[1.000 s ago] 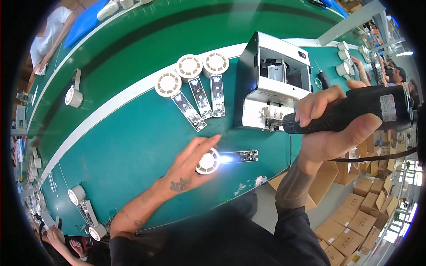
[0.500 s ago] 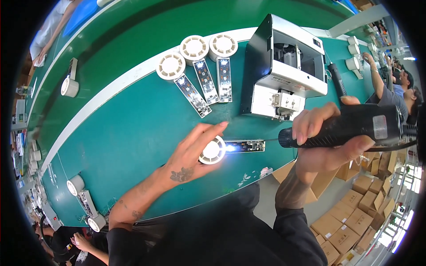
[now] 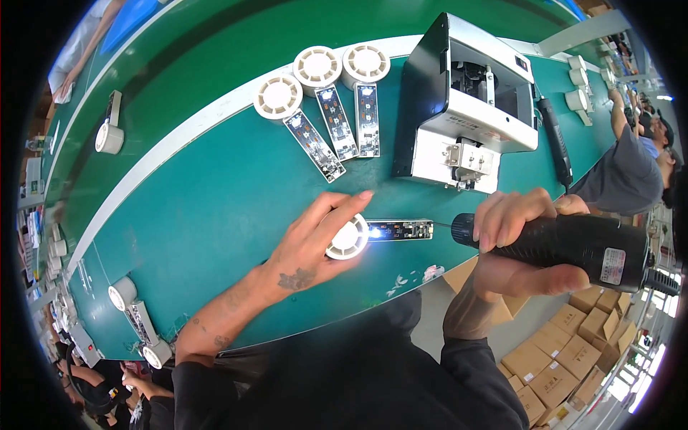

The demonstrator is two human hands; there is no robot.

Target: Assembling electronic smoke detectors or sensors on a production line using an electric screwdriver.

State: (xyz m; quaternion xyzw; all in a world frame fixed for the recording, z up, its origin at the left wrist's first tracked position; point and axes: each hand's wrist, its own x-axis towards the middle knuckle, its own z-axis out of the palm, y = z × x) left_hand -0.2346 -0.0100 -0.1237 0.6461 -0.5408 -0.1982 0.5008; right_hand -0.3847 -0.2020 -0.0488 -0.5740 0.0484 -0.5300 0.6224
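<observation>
My left hand (image 3: pixel 304 247) is closed around a white round slotted head (image 3: pixel 349 237), which lies on the green bench. From it a narrow handle with an exposed circuit board (image 3: pixel 408 230) points right, a bright light glowing near the head. My right hand (image 3: pixel 517 216) grips a thick black electric screwdriver (image 3: pixel 566 247), held almost level. Its thin bit (image 3: pixel 443 225) meets the far end of the handle; whether it sits in a screw is too small to tell.
Behind lie three similar units, one with a white head (image 3: pixel 278 96). A white-and-black benchtop machine (image 3: pixel 469 107) stands to their right, with another black screwdriver (image 3: pixel 555 140) beside it. Cardboard boxes (image 3: pixel 555 383) are stacked on the floor at right. People work at both sides.
The screwdriver's rear end has swung down toward me, while its bit stays at the handle's end. My left hand keeps its hold; the whole view has shifted slightly.
</observation>
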